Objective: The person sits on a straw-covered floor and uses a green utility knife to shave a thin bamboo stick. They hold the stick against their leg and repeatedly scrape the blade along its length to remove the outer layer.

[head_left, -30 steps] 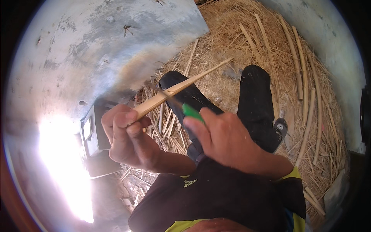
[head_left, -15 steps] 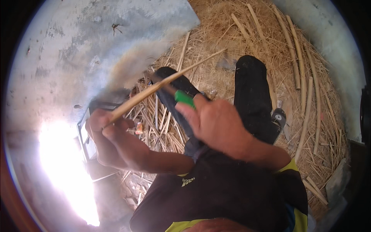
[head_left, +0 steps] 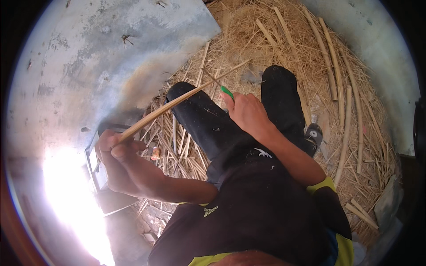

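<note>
Wooden strip (head_left: pixel 156 114) slants, its near end pinched in the left hand's grip (head_left: pixel 120 165); the right hand (head_left: pixel 248 113) clasps a green-handled blade (head_left: pixel 227 92).

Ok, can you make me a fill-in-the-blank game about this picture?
1. The knife has a ____ (colour) handle.
2. It is held in the ____ (left/right) hand.
3. The left hand grips the ____ (thicker/thinner) end of the wooden stick.
4. The trousers are ____ (colour).

Missing words: green; right; thicker; black
</note>
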